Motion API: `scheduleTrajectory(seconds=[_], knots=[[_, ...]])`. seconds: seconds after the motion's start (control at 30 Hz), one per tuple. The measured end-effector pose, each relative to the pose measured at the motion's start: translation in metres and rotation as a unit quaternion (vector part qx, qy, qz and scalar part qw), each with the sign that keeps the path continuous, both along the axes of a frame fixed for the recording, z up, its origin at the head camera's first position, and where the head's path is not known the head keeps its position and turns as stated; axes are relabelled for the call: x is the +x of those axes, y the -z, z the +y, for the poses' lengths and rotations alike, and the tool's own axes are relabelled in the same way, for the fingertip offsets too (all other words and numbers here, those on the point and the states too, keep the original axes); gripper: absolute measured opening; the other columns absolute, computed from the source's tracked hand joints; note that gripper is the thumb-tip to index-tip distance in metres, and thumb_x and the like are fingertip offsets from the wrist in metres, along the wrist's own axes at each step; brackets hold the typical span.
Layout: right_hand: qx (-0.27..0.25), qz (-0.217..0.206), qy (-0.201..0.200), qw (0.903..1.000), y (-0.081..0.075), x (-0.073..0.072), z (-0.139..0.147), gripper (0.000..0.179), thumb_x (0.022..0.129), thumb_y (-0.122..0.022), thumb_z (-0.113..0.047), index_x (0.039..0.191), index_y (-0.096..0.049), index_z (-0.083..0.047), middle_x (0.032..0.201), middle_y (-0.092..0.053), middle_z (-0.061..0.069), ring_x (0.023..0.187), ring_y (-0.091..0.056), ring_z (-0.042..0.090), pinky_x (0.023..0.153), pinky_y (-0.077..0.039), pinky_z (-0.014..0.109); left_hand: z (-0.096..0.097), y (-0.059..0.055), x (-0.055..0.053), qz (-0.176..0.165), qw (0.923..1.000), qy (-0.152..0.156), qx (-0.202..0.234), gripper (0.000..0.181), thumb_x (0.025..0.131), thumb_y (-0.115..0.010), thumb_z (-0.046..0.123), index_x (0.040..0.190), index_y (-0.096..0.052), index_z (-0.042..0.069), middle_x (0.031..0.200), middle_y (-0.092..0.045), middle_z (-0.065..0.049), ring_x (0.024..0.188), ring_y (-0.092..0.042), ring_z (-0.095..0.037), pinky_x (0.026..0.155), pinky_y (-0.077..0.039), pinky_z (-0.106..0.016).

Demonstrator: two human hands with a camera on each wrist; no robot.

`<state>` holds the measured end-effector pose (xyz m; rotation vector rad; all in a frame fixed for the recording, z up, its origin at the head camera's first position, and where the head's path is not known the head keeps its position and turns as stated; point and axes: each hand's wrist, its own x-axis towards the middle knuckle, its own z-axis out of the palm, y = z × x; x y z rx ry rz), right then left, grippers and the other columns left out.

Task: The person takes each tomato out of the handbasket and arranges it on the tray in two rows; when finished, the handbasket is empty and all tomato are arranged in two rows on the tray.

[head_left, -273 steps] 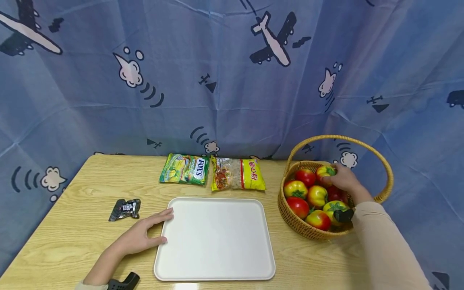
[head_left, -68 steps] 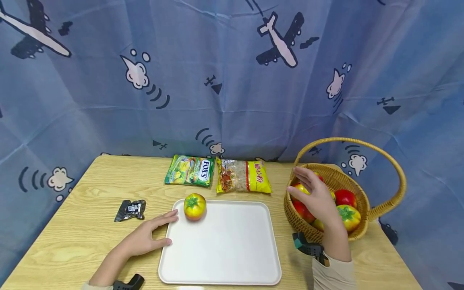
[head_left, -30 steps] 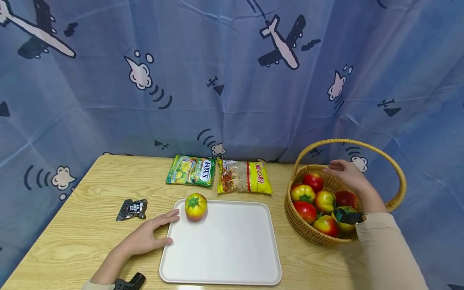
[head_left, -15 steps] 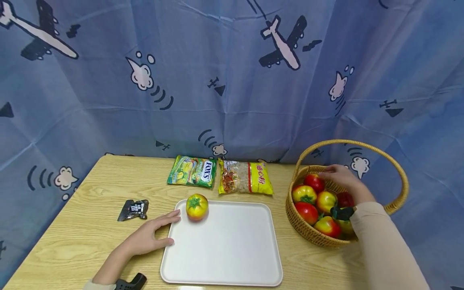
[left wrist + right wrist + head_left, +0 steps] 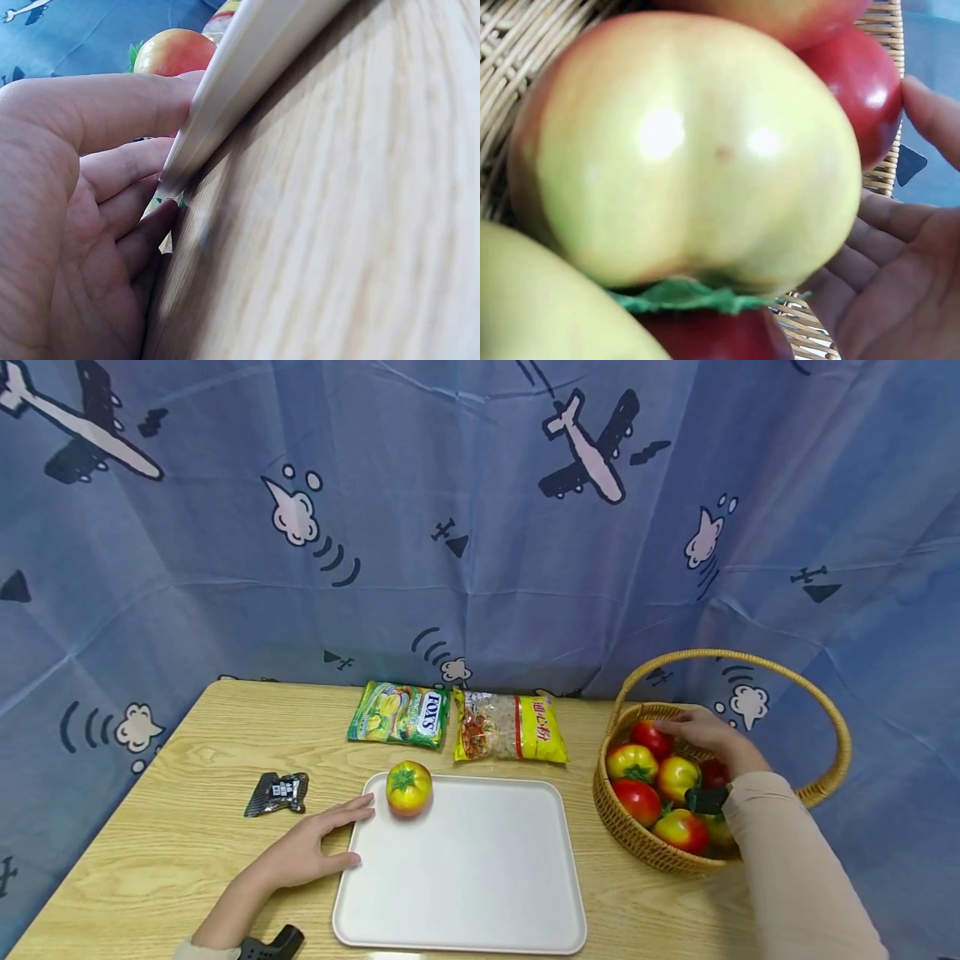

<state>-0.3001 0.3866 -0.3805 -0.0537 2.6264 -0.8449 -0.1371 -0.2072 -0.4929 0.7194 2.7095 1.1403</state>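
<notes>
In the basket (image 5: 636,847) lies a red fruit (image 5: 649,737); the right hand (image 5: 708,737) touches it, but whether the fingers grasp it, I cannot tell. The left hand (image 5: 303,850), fingers relaxed, touches the edge of the tray (image 5: 465,877).

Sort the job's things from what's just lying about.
Seemingly in use:
white rectangular tray
red-yellow round fruit on it
tan wicker basket
round red and yellow fruits inside

Seemingly lying about:
green plastic FOX'S packet
yellow-and-clear plastic bag
small black packet
</notes>
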Motion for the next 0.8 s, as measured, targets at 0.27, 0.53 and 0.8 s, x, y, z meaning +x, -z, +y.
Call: scheduleTrajectory(seconds=[0.27, 0.53, 0.8], knots=[[-0.028, -0.087, 0.001, 0.9958, 0.0011, 0.0006, -0.0004, 0.043, 0.098, -0.043, -0.047, 0.078, -0.053, -0.010, 0.067, -0.045, -0.003, 0.070, -0.050, 0.017, 0.068, -0.044, 0.031, -0.0002, -0.0002, 0.0004, -0.001, 1.0000, 0.000, 0.001, 0.062, 0.085, -0.067, 0.044, 0.139, -0.050, 0.018, 0.151, -0.038, 0.000, 0.138, -0.035, -0.032, 0.106, -0.033, -0.058], [-0.036, -0.115, 0.013, 0.9926, 0.0031, 0.0028, -0.0024, 0.048, 0.096, -0.042, -0.053, 0.075, -0.051, -0.011, 0.066, -0.044, -0.002, 0.070, -0.054, 0.016, 0.066, -0.046, 0.028, 0.0000, -0.0001, 0.0009, 0.000, 1.0000, -0.002, 0.000, 0.062, 0.085, -0.067, 0.044, 0.139, -0.050, 0.018, 0.151, -0.039, 0.000, 0.138, -0.035, -0.032, 0.106, -0.033, -0.057], [-0.026, -0.090, 0.004, 0.9956, 0.0067, 0.0024, 0.0000, 0.047, 0.094, -0.049, -0.051, 0.092, -0.059, -0.005, 0.079, -0.052, 0.001, 0.076, -0.055, 0.018, 0.067, -0.048, 0.029, -0.0002, -0.0006, 0.0003, -0.004, 1.0000, 0.000, 0.001, 0.062, 0.085, -0.067, 0.044, 0.139, -0.050, 0.018, 0.151, -0.038, -0.001, 0.138, -0.034, -0.033, 0.106, -0.033, -0.058]])
